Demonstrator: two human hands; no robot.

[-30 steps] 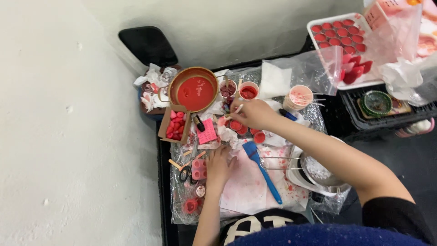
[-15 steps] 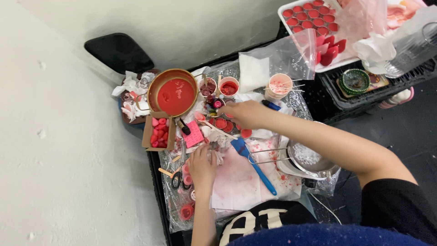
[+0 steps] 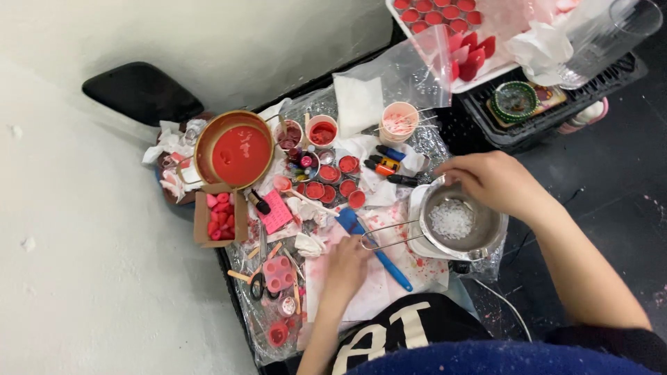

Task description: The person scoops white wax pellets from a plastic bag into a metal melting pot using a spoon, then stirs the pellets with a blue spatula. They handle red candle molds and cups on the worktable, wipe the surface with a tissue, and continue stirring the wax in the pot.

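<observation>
Right hand [image 3: 497, 182] sits on the far rim of the round steel melting pot [image 3: 458, 223], fingers curled over the edge, gripping it. The pot holds a heap of white wax flakes [image 3: 451, 220] and rests at the right end of the plastic-covered work surface [image 3: 257, 326], just left of the black crate [image 3: 549, 118]. Its 2-wire handle [image 3: 389, 232] runs out to the left, long axis roughly horizontal across the view, and ends just above the left hand [image 3: 345, 265].

Left hand lies palm down on the stained white paper sheet [image 3: 375, 285], fingers loosely curled; cannot tell if it pinches anything. The wire handle's loop is near its knuckles, so the left hand is the nearer one to the handle and the right is the one on the pot body. The blue silicone spatula [image 3: 375, 246] lies diagonally under the handle, touching or just beside the left hand.

Further left: a round copper-rimmed pan of red wax [image 3: 236, 153], a small cardboard box of pink wax pieces [image 3: 219, 215], several small cups of red wax [image 3: 333, 177].
</observation>
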